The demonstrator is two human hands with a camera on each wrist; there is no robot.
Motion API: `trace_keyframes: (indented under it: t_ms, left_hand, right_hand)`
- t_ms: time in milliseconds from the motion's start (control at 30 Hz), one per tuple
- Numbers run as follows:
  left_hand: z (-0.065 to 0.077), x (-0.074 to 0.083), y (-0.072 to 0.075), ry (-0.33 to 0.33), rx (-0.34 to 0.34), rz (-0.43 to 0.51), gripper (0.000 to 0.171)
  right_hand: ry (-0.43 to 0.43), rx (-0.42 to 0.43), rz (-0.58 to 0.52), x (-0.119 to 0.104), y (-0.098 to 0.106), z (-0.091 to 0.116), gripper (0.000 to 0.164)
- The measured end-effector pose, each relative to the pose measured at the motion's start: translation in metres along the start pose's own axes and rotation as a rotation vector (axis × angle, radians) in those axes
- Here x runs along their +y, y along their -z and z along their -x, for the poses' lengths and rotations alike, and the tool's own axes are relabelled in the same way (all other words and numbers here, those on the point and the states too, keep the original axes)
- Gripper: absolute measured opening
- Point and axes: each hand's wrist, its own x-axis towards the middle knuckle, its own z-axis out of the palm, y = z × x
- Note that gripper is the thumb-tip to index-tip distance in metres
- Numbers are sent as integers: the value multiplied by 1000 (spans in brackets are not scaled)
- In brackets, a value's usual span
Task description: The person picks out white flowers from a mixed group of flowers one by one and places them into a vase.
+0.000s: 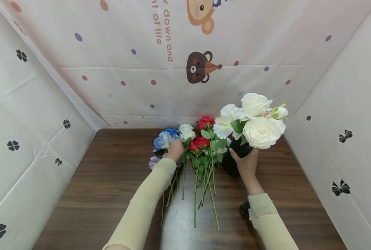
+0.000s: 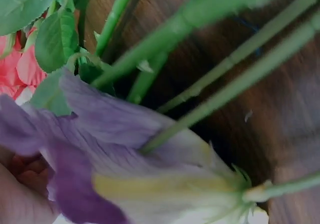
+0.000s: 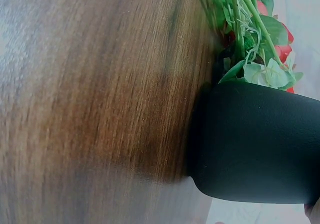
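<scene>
Right hand: we see this hand (image 1: 247,162) wrapped about the black vase (image 1: 230,163), probably to steady a vessel that its large blooms make top-heavy.
Left hand: this hand (image 1: 175,150) reaches in among the flowers lying to the left; its fingertips are hidden, so we cannot tell whether it grasps a stem or merely touches one.
Vase: it stands upright on the right half of the table (image 1: 110,191), just beside the loose flowers, a placing that we judge keeps both within reach.
Loose flowers: we find their heads far and their green stems (image 1: 195,205) running near, presumably so that the stems lie accessible.
Count, in the vase: one vase; two large round white blooms (image 1: 261,132), one white bud (image 1: 279,113), and ruffled white petals (image 1: 225,122) whose number we cannot settle.
Count, on the table: at least two red blooms (image 1: 205,122), one white rose (image 1: 186,132), at least one blue bloom (image 1: 164,140) and one purple bloom (image 1: 154,162); overlapping stems defeat our count.
Surround: one printed cloth (image 1: 116,100) behind, beyond the far edge.
</scene>
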Motion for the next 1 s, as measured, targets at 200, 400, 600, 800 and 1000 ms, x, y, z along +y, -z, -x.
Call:
trace_keyframes:
  t_ms: [200,400,600,800,1000]
  left_hand:
    - [89,35,56,-70,66,0,49]
    - [76,26,51,-175,72,47,61]
    - [52,22,50,-225,22,211,57]
    - [49,20,47,-136,-62,174,45]
    - [56,18,34,-64,79,9,25]
  right_hand:
    - [-7,1,14,18,1,-3,95]
    - [-6,1,30,18,2,-4,96]
    - [11,12,32,17,4,-7,97]
    - [3,10,32,16,3,-6,94]
    - [0,2,9,-2,1,0,93]
